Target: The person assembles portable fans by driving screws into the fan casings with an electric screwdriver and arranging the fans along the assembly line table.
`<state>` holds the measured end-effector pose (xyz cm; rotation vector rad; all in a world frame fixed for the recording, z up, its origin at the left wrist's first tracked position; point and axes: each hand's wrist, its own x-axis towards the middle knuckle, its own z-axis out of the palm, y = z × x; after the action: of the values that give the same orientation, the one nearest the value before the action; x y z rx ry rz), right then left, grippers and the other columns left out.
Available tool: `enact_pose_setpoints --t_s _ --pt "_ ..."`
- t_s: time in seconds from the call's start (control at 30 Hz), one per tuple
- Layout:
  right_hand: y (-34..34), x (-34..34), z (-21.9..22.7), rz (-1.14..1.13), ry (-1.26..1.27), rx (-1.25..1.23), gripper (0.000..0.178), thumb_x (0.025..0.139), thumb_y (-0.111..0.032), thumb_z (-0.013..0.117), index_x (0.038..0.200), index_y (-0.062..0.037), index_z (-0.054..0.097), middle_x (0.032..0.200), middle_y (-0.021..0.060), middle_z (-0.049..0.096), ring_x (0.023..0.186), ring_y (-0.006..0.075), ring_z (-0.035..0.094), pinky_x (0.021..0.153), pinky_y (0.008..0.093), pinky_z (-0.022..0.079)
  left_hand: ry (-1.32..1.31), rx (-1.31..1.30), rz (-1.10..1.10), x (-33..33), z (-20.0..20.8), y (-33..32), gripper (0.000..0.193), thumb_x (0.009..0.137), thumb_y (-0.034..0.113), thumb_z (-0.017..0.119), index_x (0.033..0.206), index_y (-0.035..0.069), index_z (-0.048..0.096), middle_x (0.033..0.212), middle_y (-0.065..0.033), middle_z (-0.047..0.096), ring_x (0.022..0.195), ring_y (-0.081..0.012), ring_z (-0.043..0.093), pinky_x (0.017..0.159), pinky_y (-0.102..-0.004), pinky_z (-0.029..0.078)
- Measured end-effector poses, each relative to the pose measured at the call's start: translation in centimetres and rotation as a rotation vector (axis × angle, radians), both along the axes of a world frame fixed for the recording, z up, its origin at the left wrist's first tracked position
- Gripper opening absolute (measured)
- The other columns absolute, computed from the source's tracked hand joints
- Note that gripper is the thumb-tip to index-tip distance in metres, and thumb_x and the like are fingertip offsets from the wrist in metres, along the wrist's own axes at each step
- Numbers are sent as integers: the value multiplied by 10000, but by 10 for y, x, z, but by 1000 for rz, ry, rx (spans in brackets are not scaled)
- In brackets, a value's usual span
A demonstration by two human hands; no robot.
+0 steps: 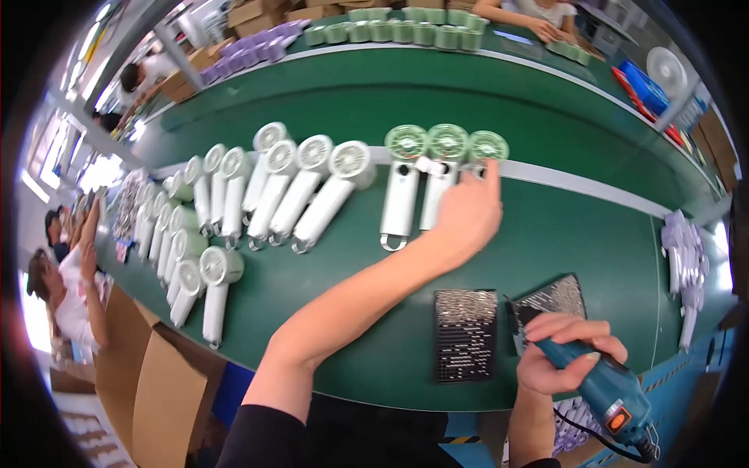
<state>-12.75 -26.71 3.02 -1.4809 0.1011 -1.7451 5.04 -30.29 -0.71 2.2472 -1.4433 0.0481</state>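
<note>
Three handheld fans with green heads and white handles lie side by side on the green bench; the left one [400, 199] shows whole. My left hand [472, 207] reaches across to the rightmost fan [489, 146], its fingers curled around the part just below the head and hiding the handle. A small white piece [427, 165] shows by the thumb side, over the middle fan [448, 143]. In my right hand [566, 359] is a teal electric screwdriver [616, 398], pointing up-left over a tilted black screw tray [558, 300]. Beside it lies another black screw tray [466, 335] with rows of small screws.
Several white fans [320, 207] lie in rows on the left. Purple fan parts [685, 265] are stacked at the right edge. A cardboard box [168, 382] stands at lower left. Beyond a pale rail, green fan parts [402, 31] line another bench, where a person's hands [546, 31] work.
</note>
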Motion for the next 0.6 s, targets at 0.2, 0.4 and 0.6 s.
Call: enact_pose_setpoints --t_s 0.2,0.4,0.6 --pt "1 -18 -3 87 -6 90 269 971 -309 365 1063 -57 378 747 103 427 455 185 451 415 323 425 25 -167 -137 1 31 45 666 792 261 666 1300 -49 366 1066 -308 524 745 -342 646 587 -388 527" --pt "6 -22 6 262 23 204 284 956 -256 344 1036 -20 483 743 70 392 492 156 388 471 291 343 -136 -359 96 62 65 210 358 783 200 700 1069 11 595 931 -120 625 819 -288 613 737 -393 490" --pt "9 -18 9 364 -15 298 250 947 -234 387 1028 -15 478 733 61 371 499 155 364 500 288 330 -173 -334 847 98 44 378 213 876 118 625 1036 -17 584 924 -97 605 880 -182 573 801 -306 451"
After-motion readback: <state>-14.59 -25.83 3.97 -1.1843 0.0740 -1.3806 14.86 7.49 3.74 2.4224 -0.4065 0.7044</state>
